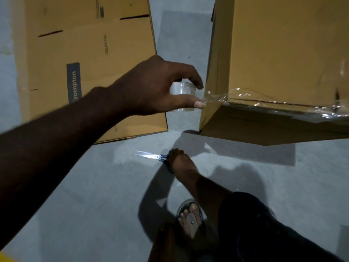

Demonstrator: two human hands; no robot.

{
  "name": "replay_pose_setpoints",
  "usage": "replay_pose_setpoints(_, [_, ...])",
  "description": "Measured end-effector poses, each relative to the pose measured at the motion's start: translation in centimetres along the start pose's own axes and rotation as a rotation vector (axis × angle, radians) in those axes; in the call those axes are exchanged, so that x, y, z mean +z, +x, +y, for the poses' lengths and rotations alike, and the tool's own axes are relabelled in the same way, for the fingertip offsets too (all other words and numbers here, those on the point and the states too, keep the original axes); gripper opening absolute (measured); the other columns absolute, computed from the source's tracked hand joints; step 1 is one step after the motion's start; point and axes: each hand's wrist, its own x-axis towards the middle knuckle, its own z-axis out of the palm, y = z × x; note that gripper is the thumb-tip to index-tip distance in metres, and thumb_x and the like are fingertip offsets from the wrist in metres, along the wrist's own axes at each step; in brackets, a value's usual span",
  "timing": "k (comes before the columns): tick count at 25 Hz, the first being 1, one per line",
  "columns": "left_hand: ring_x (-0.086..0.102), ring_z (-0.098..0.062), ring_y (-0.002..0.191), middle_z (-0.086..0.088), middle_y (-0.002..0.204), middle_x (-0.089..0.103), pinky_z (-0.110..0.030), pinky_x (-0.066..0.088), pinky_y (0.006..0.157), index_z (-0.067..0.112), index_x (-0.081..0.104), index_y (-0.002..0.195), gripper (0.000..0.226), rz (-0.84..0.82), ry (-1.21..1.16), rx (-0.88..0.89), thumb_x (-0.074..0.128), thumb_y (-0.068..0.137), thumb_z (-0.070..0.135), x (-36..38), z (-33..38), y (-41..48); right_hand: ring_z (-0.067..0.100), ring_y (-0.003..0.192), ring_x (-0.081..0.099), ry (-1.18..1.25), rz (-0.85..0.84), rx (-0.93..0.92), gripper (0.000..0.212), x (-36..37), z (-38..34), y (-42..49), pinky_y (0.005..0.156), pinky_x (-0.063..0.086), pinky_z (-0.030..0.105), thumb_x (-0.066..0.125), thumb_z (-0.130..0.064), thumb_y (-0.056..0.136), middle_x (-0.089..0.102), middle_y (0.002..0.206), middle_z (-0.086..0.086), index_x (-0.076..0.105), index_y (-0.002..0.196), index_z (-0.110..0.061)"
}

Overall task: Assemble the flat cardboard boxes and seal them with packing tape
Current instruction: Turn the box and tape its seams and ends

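Our left hand grips the clear tape roll, strip taut off the cardboard box corner; right hand holds the scissors; we'd cut close, keeping tension.

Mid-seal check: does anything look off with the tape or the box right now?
Yes. The clear tape along the lower edge of the assembled box lies wrinkled and bunched, not flat, worst at the corner where it stretches to the roll held in the left hand. Nothing else stands out.
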Motion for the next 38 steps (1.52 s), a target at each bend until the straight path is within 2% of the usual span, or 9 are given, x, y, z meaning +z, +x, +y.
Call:
replay_pose_setpoints(3, [0.050, 0.027, 0.075, 0.023, 0.095, 0.060, -0.012, 0.035, 0.062, 0.029, 0.068, 0.118, 0.059, -0.019, 0.022, 0.021, 0.054, 0.081, 0.073, -1.0, 0.1, 0.3, 0.038, 0.110, 0.061, 0.104, -0.100, 0.182, 0.038, -0.6, -1.1, 0.5, 0.088, 0.049, 0.039, 0.050, -0.030, 0.102, 0.063, 0.120, 0.020, 0.060, 0.121, 0.002])
replay_pose_setpoints(7, [0.057, 0.013, 0.070, 0.018, 0.099, 0.067, -0.015, 0.042, 0.062, 0.029, 0.069, 0.115, 0.058, -0.058, 0.045, 0.046, 0.053, 0.081, 0.074, -2.0, 0.8, -0.1, 0.032, 0.110, 0.061, 0.085, -0.081, 0.252, 0.030, -1.3, 0.0, -0.9, 0.093, 0.048, 0.038, 0.054, -0.026, 0.100, 0.061, 0.121, 0.015, 0.059, 0.123, -0.007])
replay_pose_setpoints(13, [0.058, 0.005, 0.063, 0.023, 0.096, 0.065, -0.023, 0.044, 0.063, 0.038, 0.068, 0.115, 0.073, -0.122, 0.175, -0.091, 0.039, 0.073, 0.089, -3.9, 3.4, -1.2, 0.025, 0.086, 0.062, 0.654, -0.166, 0.097, 0.019, -10.0, 1.3, -6.3, 0.076, 0.049, 0.032, 0.068, -0.008, 0.089, 0.065, 0.094, 0.010, 0.064, 0.108, -0.006])
replay_pose_setpoints(17, [0.054, 0.003, 0.074, 0.014, 0.116, 0.070, -0.026, 0.043, 0.068, 0.035, 0.070, 0.116, 0.071, -0.153, 0.255, -0.165, 0.044, 0.076, 0.088, -4.4, 5.3, -1.9, 0.015, 0.076, 0.058, 0.702, -0.362, 0.024, 0.018, -19.9, 2.0, -11.6, 0.069, 0.053, 0.031, 0.072, -0.004, 0.088, 0.059, 0.086, 0.005, 0.059, 0.098, -0.010])
replay_pose_setpoints(19, [0.056, -0.005, 0.085, 0.009, 0.121, 0.069, -0.029, 0.043, 0.073, 0.032, 0.070, 0.117, 0.067, -0.160, 0.270, -0.205, 0.044, 0.079, 0.080, -4.2, 6.1, -1.9, 0.021, 0.086, 0.057, 0.743, -0.579, 0.047, 0.031, -24.1, 2.7, -15.1, 0.083, 0.056, 0.036, 0.072, -0.031, 0.091, 0.056, 0.093, 0.011, 0.057, 0.102, -0.005])
replay_pose_setpoints(21, [0.058, -0.011, 0.093, 0.006, 0.122, 0.069, -0.033, 0.046, 0.079, 0.030, 0.070, 0.117, 0.061, -0.164, 0.264, -0.251, 0.047, 0.084, 0.075, -4.1, 6.7, -2.1, 0.024, 0.088, 0.056, 0.834, -0.679, 0.063, 0.075, -27.0, 3.1, -18.6, 0.087, 0.054, 0.038, 0.077, -0.068, 0.068, 0.054, 0.092, 0.013, 0.053, 0.099, -0.004])
replay_pose_setpoints(23, [0.059, -0.013, 0.094, 0.005, 0.121, 0.069, -0.034, 0.047, 0.079, 0.029, 0.069, 0.118, 0.058, -0.152, 0.267, -0.269, 0.049, 0.087, 0.073, -4.0, 6.9, -2.4, 0.026, 0.089, 0.058, 0.880, -0.649, 0.009, 0.093, -28.4, 3.0, -21.1, 0.086, 0.054, 0.038, 0.080, -0.077, 0.053, 0.055, 0.094, 0.015, 0.052, 0.103, -0.004])
replay_pose_setpoints(33, [0.057, -0.011, 0.090, 0.004, 0.120, 0.069, -0.029, 0.041, 0.072, 0.027, 0.070, 0.117, 0.051, -0.077, 0.242, -0.264, 0.052, 0.090, 0.067, -3.1, 7.8, -3.2, 0.022, 0.083, 0.062, 0.984, -0.424, -0.086, 0.088, -29.3, 0.1, -21.9, 0.075, 0.056, 0.032, 0.069, -0.087, 0.055, 0.063, 0.088, 0.009, 0.056, 0.096, -0.010])
replay_pose_setpoints(38, [0.058, -0.011, 0.086, 0.003, 0.118, 0.070, -0.029, 0.044, 0.070, 0.028, 0.069, 0.117, 0.051, -0.025, 0.232, -0.279, 0.052, 0.090, 0.067, -2.2, 7.5, -3.7, 0.024, 0.079, 0.058, 1.014, -0.362, -0.070, 0.070, -28.7, -0.3, -20.5, 0.066, 0.050, 0.030, 0.061, -0.076, 0.079, 0.059, 0.085, 0.010, 0.055, 0.097, -0.009])
